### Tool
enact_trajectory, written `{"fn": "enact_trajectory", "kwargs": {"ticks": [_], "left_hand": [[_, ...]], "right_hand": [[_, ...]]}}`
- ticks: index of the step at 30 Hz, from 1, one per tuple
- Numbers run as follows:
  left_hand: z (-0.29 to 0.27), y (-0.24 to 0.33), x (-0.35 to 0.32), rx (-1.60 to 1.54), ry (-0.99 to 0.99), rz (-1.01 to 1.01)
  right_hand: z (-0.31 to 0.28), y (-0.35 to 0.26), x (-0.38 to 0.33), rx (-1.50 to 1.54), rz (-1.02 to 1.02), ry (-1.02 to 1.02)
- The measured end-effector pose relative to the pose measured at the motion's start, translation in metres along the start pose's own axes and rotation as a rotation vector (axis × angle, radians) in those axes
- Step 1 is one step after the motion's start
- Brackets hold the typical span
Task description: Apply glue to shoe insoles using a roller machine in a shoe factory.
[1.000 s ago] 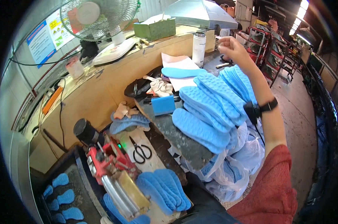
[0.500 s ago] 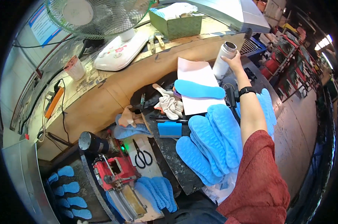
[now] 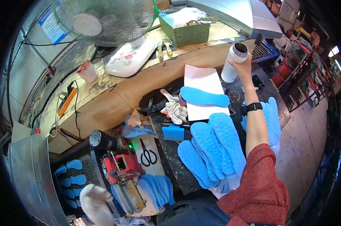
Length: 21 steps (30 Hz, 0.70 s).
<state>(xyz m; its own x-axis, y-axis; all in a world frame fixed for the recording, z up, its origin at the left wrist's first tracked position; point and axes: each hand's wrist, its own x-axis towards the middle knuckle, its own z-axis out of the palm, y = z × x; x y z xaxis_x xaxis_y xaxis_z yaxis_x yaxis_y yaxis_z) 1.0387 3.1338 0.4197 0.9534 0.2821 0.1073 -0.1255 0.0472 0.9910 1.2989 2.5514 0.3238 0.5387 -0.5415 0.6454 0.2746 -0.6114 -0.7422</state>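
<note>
1. Bottle (image 3: 229,67), white and uncapped, stands on the dark counter (image 3: 169,150), just beside the far right of a pale sheet (image 3: 201,113) that carries a blue insole (image 3: 204,96).
2. Right hand (image 3: 243,68), bare, is wrapped around the bottle's right side below the rim; the step in hand looks like taking hold of it.
3. Left hand (image 3: 96,203), in a pale glove, is near the red machine (image 3: 119,165); it is blurred, so whether it holds anything cannot be told.
4. Lifting would seem to call for a firm grip and a level mouth, the contents being unseen, with the forearm kept clear of the stacked insoles (image 3: 210,147).
</note>
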Motion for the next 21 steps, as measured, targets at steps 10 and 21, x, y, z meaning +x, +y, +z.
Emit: {"fn": "enact_trajectory", "kwargs": {"ticks": [10, 21], "left_hand": [[0.183, 0.05, -0.033, 0.225, -1.038, 1.153], [0.118, -0.011, -0.066, 0.518, -1.033, 1.32]], "right_hand": [[-0.025, -0.239, -0.076, 0.331, -0.184, -0.316], [-0.007, -0.373, -0.199, 0.524, -0.641, -1.033]]}}
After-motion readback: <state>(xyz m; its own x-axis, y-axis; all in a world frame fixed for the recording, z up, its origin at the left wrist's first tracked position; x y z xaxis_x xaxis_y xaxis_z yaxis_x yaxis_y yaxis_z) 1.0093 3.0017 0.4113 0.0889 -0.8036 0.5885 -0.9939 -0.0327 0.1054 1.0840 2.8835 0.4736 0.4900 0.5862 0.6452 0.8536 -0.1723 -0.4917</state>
